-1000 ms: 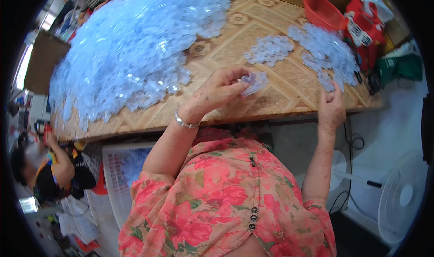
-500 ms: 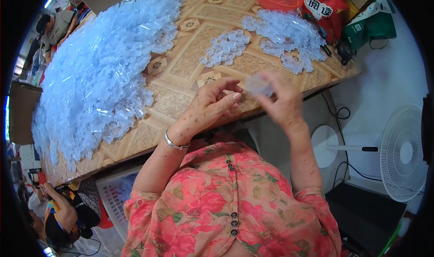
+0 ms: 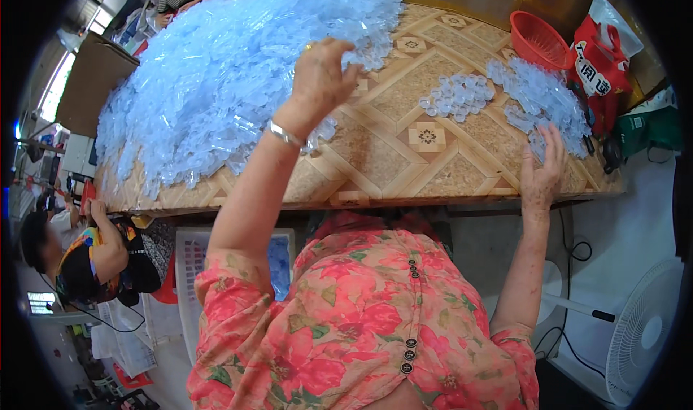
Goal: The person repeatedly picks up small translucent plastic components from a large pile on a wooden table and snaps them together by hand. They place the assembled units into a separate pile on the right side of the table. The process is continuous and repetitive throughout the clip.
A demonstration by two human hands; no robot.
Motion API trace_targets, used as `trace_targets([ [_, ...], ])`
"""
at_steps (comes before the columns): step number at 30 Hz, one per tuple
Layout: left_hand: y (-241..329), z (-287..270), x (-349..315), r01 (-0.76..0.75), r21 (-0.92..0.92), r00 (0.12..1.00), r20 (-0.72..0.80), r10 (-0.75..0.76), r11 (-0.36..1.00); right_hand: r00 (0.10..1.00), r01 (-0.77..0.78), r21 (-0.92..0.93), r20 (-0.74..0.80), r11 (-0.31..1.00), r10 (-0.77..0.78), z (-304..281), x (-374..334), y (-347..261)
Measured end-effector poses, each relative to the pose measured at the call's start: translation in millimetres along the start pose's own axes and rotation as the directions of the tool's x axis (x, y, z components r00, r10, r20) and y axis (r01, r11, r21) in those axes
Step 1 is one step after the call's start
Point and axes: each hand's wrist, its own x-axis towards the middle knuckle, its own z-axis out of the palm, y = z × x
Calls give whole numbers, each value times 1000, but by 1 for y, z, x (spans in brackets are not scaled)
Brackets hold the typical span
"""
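Observation:
My left hand (image 3: 320,81) reaches over the right part of a big heap of clear, bluish plastic pieces (image 3: 209,85), thumb and fingers apart and slightly blurred. Nothing shows between them. My right hand (image 3: 543,175) lies at the near edge of a smaller pile of clear, elongated plastic pieces (image 3: 538,96). Its fingers are stretched out, the tips among or just over the pieces; whether they touch one I cannot tell. Between the two piles sits a cluster of small, round clear pieces (image 3: 456,97) on the patterned table (image 3: 390,150).
A red plastic basket (image 3: 540,40) and a red bag (image 3: 600,63) stand at the far right, beside a green bag (image 3: 646,132). A white fan (image 3: 646,330) is right of me. A white crate (image 3: 191,265) sits below the table's front edge. Another person (image 3: 94,255) sits at left.
My hands have parted: the left moved up to the big heap, the right out to the smaller pile. The clear piece blurred at my right fingers is no longer seen there. The view has shifted.

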Motion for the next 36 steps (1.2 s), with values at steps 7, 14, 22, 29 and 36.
trace_targets([
  [7, -28, 42, 83, -12, 342, 970, 232, -72, 940, 993, 75, -5, 90, 997, -74, 9, -7, -38],
  [14, -37, 97, 120, -72, 532, 935, 329, -128, 844, 995, 3, 20, 102, 1000, -5, 11, -9, -39],
  [22, -46, 98, 118, -68, 519, 967, 246, -73, 852, 995, -29, 52, 98, 998, 23, 13, -12, -35],
  [29, -41, 65, 109, 306, -30, 950, 80, -303, 951, 997, -27, 67, 75, 997, 22, 15, -12, -37],
  [36, 46, 3, 21, 451, -867, 893, 442, -87, 213, 997, 14, 82, 72, 997, -20, 10, -11, -36],
])
